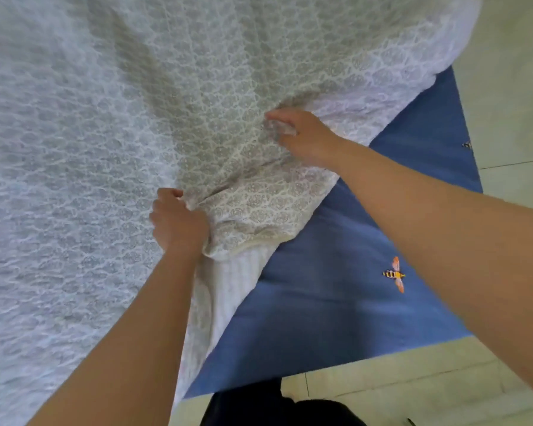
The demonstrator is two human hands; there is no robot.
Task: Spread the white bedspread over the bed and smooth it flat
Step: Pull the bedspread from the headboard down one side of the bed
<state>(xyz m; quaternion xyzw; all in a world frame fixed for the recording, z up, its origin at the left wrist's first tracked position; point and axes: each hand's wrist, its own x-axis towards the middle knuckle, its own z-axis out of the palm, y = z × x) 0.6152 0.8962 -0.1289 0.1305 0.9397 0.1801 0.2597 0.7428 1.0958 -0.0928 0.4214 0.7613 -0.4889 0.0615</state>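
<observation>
The white bedspread, textured with a scale-like pattern, covers most of the view and hangs in folds toward its lower right edge. My left hand is clenched on a bunched fold of it near the middle. Higher and to the right, my right hand pinches the cloth's edge. The stretch between both hands is lifted and creased. A blue sheet on the bed shows bare below and right of that edge.
An embroidered bee marks the blue sheet. Pale floor tiles run along the right side and bottom. My dark trousers show at the bottom centre, right by the bed's corner.
</observation>
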